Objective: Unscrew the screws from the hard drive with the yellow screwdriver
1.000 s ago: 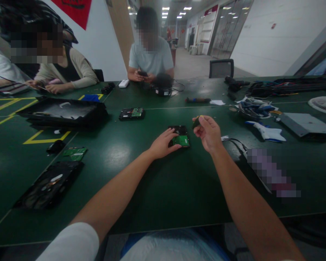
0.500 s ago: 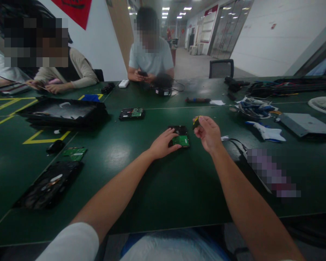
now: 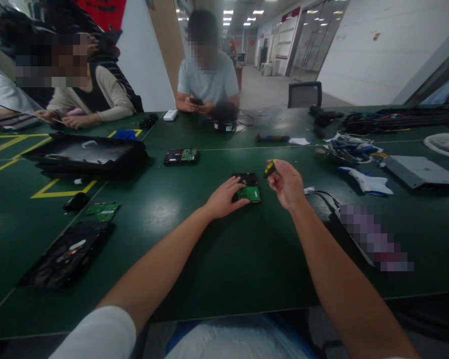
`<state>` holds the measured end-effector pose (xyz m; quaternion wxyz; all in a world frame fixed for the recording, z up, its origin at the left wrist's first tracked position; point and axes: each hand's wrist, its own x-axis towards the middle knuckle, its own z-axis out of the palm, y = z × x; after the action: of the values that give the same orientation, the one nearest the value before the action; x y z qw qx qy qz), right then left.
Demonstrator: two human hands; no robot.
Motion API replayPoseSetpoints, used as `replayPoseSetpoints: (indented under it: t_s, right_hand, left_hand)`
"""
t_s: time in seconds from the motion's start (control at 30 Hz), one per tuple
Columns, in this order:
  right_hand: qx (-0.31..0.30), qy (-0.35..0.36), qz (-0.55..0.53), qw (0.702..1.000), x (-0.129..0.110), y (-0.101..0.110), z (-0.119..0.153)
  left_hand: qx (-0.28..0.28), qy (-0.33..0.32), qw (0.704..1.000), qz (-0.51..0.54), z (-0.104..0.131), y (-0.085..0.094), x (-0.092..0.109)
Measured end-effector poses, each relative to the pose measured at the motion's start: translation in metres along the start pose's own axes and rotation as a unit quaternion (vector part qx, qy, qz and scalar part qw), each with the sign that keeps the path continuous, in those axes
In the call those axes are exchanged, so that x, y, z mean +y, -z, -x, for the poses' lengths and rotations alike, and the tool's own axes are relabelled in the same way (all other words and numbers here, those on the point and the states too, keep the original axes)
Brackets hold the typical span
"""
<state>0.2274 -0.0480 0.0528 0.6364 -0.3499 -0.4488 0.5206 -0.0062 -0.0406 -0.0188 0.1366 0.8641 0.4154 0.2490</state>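
Observation:
A hard drive (image 3: 251,194) lies on the green table in front of me, its green circuit board facing up beside a black section. From its left side my left hand (image 3: 226,196) rests over it, fingers stretched out and thumb spread along the near edge. Just right of the drive, my right hand (image 3: 287,183) is raised with its fingers closed around a small yellow-and-black tool (image 3: 270,168). Only one end of that tool shows; the fingers cover the rest, so its exact kind is unclear.
Another hard drive (image 3: 181,156) lies farther back. To the left are a large black casing (image 3: 86,154), a loose green circuit board (image 3: 104,211) and a black drive body (image 3: 69,254). Rightward sit a power strip (image 3: 372,239) and a metal box (image 3: 422,170). Several people sit around.
The yellow-and-black tool has tilted slightly and shows more of itself, with my right hand shifted a little left. My left hand and the drive stay put. Someone at the far left has moved.

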Motion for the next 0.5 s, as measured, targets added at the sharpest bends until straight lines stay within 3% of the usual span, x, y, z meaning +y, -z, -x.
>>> replayPoseSetpoints:
  t_s: [0.5]
  right_hand:
    - [0.0,0.009,0.0,1.0,-0.0008,0.0013,-0.0006]
  left_hand:
    - [0.0,0.002,1.0,0.002,-0.0012,-0.0003,0.0016]
